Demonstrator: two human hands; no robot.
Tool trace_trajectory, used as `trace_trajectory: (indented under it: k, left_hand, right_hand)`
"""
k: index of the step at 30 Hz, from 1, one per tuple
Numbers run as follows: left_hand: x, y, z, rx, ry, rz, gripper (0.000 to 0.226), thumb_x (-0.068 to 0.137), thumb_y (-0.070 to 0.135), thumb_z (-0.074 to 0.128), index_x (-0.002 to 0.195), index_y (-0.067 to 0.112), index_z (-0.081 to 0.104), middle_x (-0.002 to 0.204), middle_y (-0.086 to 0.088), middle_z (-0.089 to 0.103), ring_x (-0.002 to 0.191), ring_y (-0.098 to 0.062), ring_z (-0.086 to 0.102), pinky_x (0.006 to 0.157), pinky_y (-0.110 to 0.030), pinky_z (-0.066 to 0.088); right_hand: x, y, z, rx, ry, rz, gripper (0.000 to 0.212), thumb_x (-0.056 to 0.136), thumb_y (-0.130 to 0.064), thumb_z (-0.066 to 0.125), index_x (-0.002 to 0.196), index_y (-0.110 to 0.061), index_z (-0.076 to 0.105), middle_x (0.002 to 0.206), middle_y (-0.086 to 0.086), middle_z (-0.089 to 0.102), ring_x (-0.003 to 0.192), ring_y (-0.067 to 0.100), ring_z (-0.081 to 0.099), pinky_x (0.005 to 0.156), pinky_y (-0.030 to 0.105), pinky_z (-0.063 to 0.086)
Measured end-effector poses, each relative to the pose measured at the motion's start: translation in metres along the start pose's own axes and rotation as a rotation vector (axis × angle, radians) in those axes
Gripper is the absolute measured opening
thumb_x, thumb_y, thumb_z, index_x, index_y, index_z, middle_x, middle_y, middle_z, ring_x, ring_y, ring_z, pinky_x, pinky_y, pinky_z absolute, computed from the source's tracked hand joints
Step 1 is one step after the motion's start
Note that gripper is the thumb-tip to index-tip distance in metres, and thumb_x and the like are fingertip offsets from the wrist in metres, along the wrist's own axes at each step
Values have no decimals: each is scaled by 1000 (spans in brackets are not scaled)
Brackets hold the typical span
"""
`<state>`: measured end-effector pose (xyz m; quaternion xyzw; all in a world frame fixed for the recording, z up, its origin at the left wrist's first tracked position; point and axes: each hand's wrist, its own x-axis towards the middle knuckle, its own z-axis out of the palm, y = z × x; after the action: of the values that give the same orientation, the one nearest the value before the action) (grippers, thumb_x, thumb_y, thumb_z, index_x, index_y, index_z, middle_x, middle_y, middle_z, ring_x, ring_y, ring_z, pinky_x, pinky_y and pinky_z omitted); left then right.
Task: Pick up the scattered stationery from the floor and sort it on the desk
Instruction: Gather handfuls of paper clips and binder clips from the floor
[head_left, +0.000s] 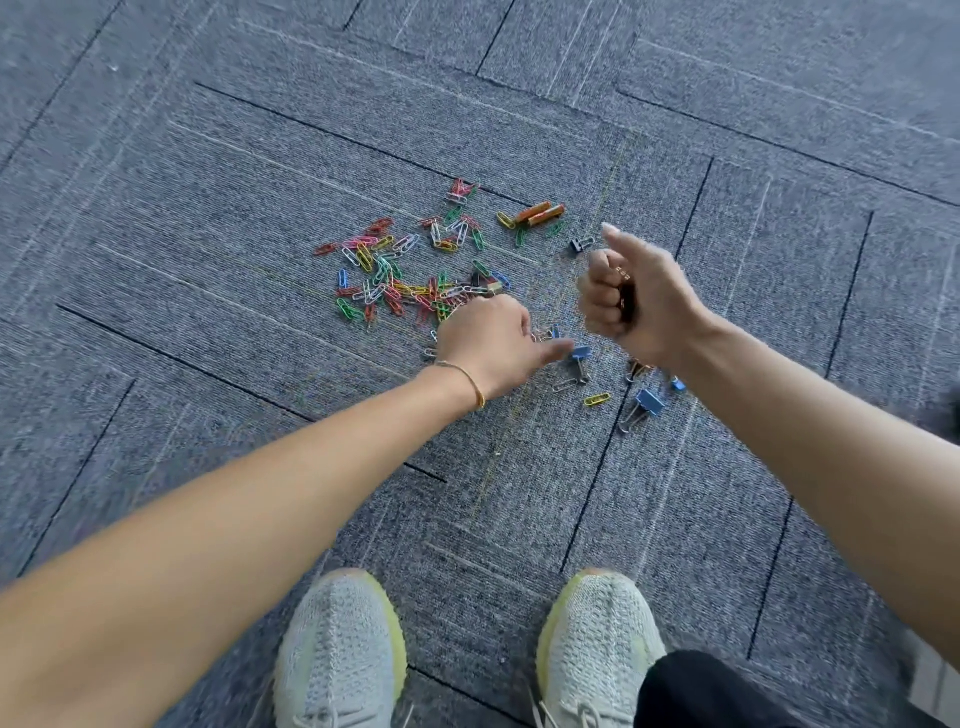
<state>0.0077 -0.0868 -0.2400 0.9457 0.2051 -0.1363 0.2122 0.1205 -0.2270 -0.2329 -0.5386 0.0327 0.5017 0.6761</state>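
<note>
Several coloured paper clips (395, 270) lie scattered on the grey carpet. Two orange cylinders (540, 213) rest at the far edge of the pile. Blue binder clips lie nearer me: a small one (581, 353) and a larger one (649, 402); a black binder clip (581, 243) sits farther off. My left hand (488, 348) is low over the carpet, its thumb touching the small blue binder clip. My right hand (634, 296) is raised in a fist, closed on dark and metallic items, thumb up.
My two pale knit shoes (337, 654) (597, 639) stand at the bottom of the view on the carpet tiles (208, 156). A yellow paper clip (597, 399) lies alone near the blue clips. No desk is in view.
</note>
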Motion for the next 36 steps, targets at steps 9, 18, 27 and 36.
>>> trace_trajectory:
  k: [9, 18, 27, 36]
  left_hand:
    - [-3, 5, 7, 219, 106, 32, 49, 88, 65, 52, 73, 18, 58, 70, 1, 60, 69, -24, 60, 60, -30, 43]
    - [-9, -20, 3, -381, -26, 0, 29, 96, 28, 46, 75, 17, 63, 59, 4, 56, 51, -17, 46, 47, -26, 27]
    - [-4, -35, -22, -1397, -268, -290, 51, 101, 45, 39, 56, 21, 38, 51, 2, 37, 45, -15, 33, 47, -27, 20]
    - [13, -42, -37, -1522, -264, -322, 30, 97, 27, 46, 74, 16, 61, 66, 2, 57, 53, -11, 46, 44, -22, 26]
  right_hand:
    - [-4, -2, 6, -101, 27, 18, 45, 100, -39, 53, 62, -21, 39, 53, -4, 38, 44, 11, 29, 41, 24, 18]
    - [-3, 11, 16, -1310, 149, -188, 14, 96, -37, 63, 99, -22, 62, 68, -2, 65, 46, 8, 50, 51, 25, 47]
    - [0, 30, 19, -1895, 41, -362, 36, 97, -50, 55, 119, -23, 46, 67, -1, 57, 57, 20, 54, 58, 34, 49]
    - [6, 20, 22, -928, 124, -180, 24, 101, -34, 55, 105, -12, 65, 62, -5, 55, 45, 8, 42, 43, 23, 36]
